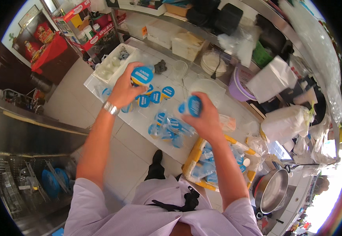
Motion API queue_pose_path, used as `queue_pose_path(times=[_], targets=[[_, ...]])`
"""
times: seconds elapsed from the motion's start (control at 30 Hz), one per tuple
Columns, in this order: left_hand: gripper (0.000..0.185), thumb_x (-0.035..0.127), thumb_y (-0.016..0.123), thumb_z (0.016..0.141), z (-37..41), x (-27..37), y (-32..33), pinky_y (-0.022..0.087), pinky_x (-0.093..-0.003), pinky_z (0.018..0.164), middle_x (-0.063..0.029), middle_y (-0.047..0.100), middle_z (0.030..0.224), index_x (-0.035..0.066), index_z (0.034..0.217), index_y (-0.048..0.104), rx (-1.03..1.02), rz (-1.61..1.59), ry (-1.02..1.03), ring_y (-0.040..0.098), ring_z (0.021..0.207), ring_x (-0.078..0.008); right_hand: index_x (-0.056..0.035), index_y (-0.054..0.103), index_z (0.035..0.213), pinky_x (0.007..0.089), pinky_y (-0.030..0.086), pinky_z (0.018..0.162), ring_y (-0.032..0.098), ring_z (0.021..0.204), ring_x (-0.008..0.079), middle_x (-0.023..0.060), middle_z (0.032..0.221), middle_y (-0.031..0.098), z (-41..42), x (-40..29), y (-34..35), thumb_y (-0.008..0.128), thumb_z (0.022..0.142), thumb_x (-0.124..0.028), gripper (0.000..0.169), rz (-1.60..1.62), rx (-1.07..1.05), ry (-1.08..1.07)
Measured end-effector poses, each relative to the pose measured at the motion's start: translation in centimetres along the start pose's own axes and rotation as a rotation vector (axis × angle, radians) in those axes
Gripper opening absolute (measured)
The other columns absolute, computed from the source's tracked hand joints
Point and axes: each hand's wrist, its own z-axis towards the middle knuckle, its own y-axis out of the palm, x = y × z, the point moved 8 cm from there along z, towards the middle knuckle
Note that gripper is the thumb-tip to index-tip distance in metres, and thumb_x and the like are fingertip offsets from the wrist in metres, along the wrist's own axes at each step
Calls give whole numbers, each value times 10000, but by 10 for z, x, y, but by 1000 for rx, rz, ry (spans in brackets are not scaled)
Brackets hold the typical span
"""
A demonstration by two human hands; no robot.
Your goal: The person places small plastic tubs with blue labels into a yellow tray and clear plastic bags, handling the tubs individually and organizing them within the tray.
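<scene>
My left hand point(125, 87) grips a small cup with a blue printed lid point(142, 75) above the tiled counter point(147, 124). Under it, several cups with blue lids point(156, 96) stand close together. My right hand point(204, 116), slightly blurred, holds another blue-lidded cup point(194, 106); a further blue lid shows at its left side. Below and left of that hand lies a cluster of blue-lidded cups in clear plastic bags point(168, 128) at the counter's front edge. A foam box with yellow tape point(194, 159) stands near my right forearm, holding more bagged cups.
A white foam box point(100, 72) with bagged items stands at the counter's far left. Behind the cups are a clear plastic cup point(180, 69) and a translucent basin point(207, 88). A purple bucket point(238, 85) and plastic bins point(185, 47) line the back; a steel pan point(274, 190) is at right.
</scene>
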Motion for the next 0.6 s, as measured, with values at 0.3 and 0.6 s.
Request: queue_pose_path(times=[0.3,0.6], targets=[[746,31,873,708,109,-157,6,552,-509,978,-232,597,1286,111,1356,511,-67,495,-80,622,1218,-466,-66,593,1399,501,582,954,675,1171,426,214,1241,664,143,34,209,880,734,-87,724,-267,-133,3],[920,62,841,792,121,-223,32,517,-524,1120,-290,515,1476,102,1584,374,-233,498,-218,580,1333,-500,-61,476,1557,507,556,1025,662,1180,452,251,1342,631,155,64,257,949,711,-144,973,-362,-161,89]])
